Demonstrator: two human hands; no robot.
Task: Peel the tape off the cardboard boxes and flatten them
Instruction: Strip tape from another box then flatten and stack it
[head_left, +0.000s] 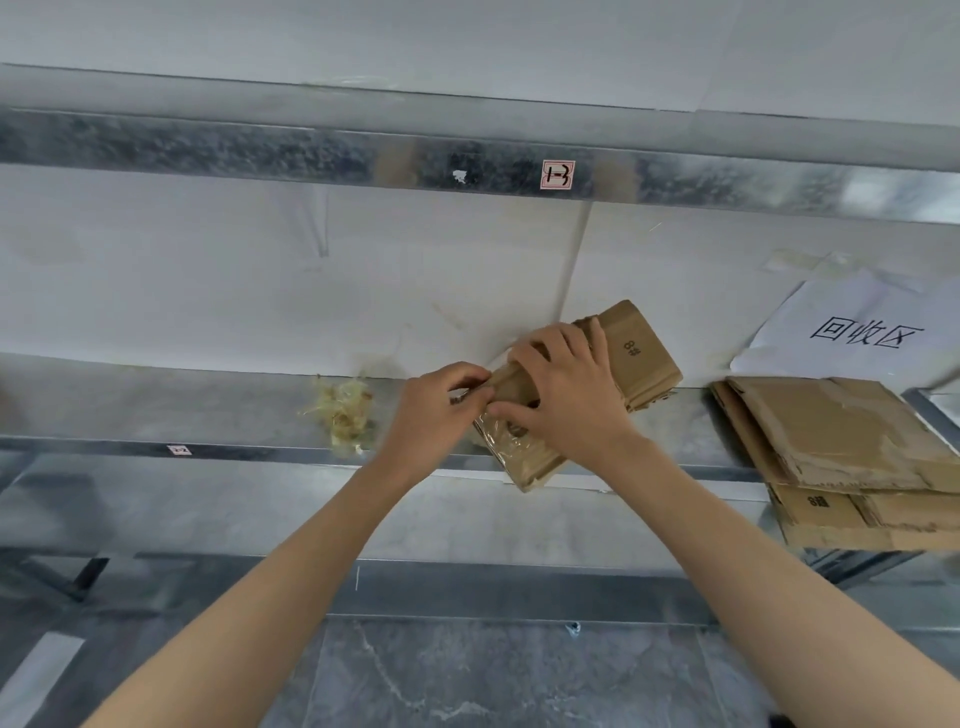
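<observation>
— Where is the cardboard box (640, 354)?

— On the metal shelf (208, 410), lying at a slant, its near end sticking out over the shelf's front edge. It looks partly squashed.

— And the hands?

— The left hand (441, 402) has its fingers bunched, thumb against fingertips, pinching clear tape (497, 437) at the box's left corner. The right hand (566, 387) lies over the box, fingers curved across the top and thumb tucked against the near side, gripping it.

— How much tape is loose?

— Hard to say. The film is see-through and crinkled over the box's near end, and the right hand covers the middle of the box.

— Anything else around?

— A wad of peeled tape (344, 413) left of the hands, apart from the box. A stack of flattened cardboard (831, 441) to the right, cut off by the picture's edge, under a paper sign (857, 332) on the wall.
</observation>
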